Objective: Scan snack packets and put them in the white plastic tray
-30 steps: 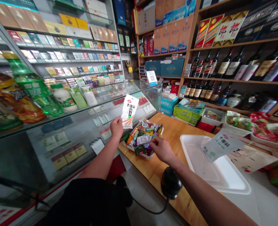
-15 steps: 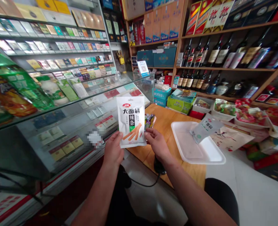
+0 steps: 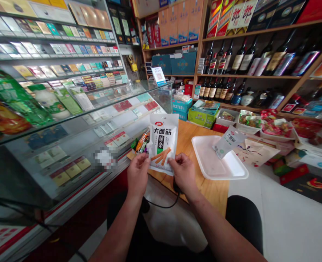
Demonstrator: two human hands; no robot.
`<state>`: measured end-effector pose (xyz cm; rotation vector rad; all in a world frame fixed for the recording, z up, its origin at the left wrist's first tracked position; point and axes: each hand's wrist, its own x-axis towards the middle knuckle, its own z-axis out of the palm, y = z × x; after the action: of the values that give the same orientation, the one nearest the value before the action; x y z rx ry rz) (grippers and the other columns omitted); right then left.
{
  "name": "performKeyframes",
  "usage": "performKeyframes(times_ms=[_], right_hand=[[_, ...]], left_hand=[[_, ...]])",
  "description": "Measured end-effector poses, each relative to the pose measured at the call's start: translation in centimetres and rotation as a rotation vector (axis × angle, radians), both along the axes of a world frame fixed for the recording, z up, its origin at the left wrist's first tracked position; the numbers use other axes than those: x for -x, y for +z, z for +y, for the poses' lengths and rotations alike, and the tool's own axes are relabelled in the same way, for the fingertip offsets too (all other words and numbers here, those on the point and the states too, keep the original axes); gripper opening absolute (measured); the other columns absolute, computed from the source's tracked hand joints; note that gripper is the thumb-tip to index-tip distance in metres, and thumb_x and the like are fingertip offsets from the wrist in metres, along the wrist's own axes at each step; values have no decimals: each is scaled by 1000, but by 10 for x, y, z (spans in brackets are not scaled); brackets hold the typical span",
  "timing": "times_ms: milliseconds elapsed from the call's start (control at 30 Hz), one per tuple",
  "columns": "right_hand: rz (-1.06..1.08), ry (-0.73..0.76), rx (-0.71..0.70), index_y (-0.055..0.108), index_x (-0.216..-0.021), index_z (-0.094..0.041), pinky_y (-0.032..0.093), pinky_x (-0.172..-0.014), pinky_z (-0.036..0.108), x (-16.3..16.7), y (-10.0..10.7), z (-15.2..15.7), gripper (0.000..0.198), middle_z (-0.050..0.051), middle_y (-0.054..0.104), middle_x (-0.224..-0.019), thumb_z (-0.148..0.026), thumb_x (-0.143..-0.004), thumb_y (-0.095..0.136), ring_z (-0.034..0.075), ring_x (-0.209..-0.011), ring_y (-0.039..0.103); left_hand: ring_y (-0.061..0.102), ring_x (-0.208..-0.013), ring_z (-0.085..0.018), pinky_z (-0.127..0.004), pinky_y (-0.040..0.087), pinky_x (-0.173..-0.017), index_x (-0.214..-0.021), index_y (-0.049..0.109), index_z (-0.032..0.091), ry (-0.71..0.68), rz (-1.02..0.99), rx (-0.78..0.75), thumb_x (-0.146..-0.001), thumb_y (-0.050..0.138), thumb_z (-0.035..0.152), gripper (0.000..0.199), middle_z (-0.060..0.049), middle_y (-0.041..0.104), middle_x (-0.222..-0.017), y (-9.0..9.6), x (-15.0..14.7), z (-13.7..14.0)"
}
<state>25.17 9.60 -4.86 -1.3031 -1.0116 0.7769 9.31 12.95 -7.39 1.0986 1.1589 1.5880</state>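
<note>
Upright in front of me is a white snack packet (image 3: 164, 140) with black lettering and a picture of orange-brown sticks. My left hand (image 3: 139, 171) pinches its lower left edge. On the lower right side, my right hand (image 3: 183, 171) grips it with the thumb on the front. Behind the packet lies a pile of colourful wrapped sweets (image 3: 142, 142), partly covered by it. A white plastic tray (image 3: 208, 169) rests on the wooden table (image 3: 184, 133) to the right. Another snack packet (image 3: 228, 142), greyish-white, leans over the tray's far right rim.
A glass display counter (image 3: 95, 120) with cigarette packs runs along the left. Green bottles (image 3: 16, 94) stand on its top. Shelves of wine bottles (image 3: 239, 56) line the back right. Boxes of snacks (image 3: 249, 120) sit below them. A black stool (image 3: 245, 218) stands beside the table.
My view has turned slightly right. The packet has shifted a little right and tilted, and my right thumb now lies over its front. More of the sweets show on its left.
</note>
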Motion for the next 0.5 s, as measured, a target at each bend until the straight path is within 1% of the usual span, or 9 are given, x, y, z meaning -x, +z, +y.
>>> performKeyframes(times_ms=[67, 100, 200, 233, 300, 367, 400, 433, 500], right_hand=[[-81, -24, -92, 54, -74, -19, 49, -67, 26, 4, 6, -7, 26, 4, 69, -85, -39, -87, 65, 14, -72, 61], [-127, -19, -139, 56, -76, -19, 51, -73, 27, 8, 6, -10, 24, 6, 71, -97, -37, -90, 63, 16, -81, 65], [-325, 49, -276, 64, -85, -20, 52, -92, 33, 20, 2, -20, 13, 9, 69, -119, -28, -93, 59, 19, -106, 66], [-397, 78, -310, 67, -89, -20, 51, -98, 35, 24, 1, -23, 11, 10, 67, -124, -25, -93, 58, 21, -113, 64], [-513, 142, -353, 70, -96, -19, 47, -107, 40, 31, 1, -26, 14, 12, 62, -134, -20, -92, 57, 23, -124, 59], [-540, 183, -363, 72, -97, -19, 47, -107, 41, 34, 13, -29, 15, 13, 63, -133, -18, -92, 58, 24, -124, 59], [-520, 200, -365, 72, -96, -19, 48, -104, 40, 34, 24, -32, 14, 12, 66, -126, -18, -91, 59, 24, -120, 61], [-477, 211, -371, 72, -94, -20, 51, -99, 38, 33, 37, -38, 12, 9, 71, -114, -18, -91, 61, 22, -110, 65], [-328, 316, -381, 71, -95, -23, 55, -87, 32, 28, 65, -61, 13, 3, 73, -95, -19, -93, 59, 16, -91, 68]], left_hand=[[64, -113, -24, -34, 48, -101, -117, 69, 22, 20, 127, -77, -80, 78, 33, 40, -10, 67, -122, 9, -5, -12], [62, -119, -25, -34, 47, -103, -121, 68, 23, -27, 130, -102, -80, 78, 32, 43, -11, 65, -127, 14, -8, -19], [56, -129, -26, -35, 45, -109, -134, 60, 25, -299, -17, -115, -83, 75, 32, 53, -10, 59, -138, 29, -22, -34], [57, -129, -25, -36, 45, -110, -135, 59, 25, -333, -77, -90, -84, 75, 33, 54, -10, 59, -138, 31, -27, -36], [60, -125, -26, -36, 47, -108, -131, 61, 22, -291, -200, 2, -85, 74, 37, 50, -10, 63, -133, 32, -31, -35], [65, -116, -27, -38, 52, -101, -122, 65, 18, -188, -312, 106, -84, 74, 42, 46, -11, 68, -124, 30, -30, -28], [67, -113, -27, -39, 54, -98, -119, 66, 17, -150, -350, 140, -83, 74, 43, 45, -11, 69, -121, 29, -27, -23], [68, -110, -28, -40, 55, -96, -117, 66, 16, -128, -365, 159, -83, 74, 44, 45, -11, 70, -119, 27, -24, -19], [69, -108, -29, -43, 56, -95, -116, 67, 14, -118, -328, 155, -85, 71, 44, 44, -12, 71, -114, 24, -19, -12]])
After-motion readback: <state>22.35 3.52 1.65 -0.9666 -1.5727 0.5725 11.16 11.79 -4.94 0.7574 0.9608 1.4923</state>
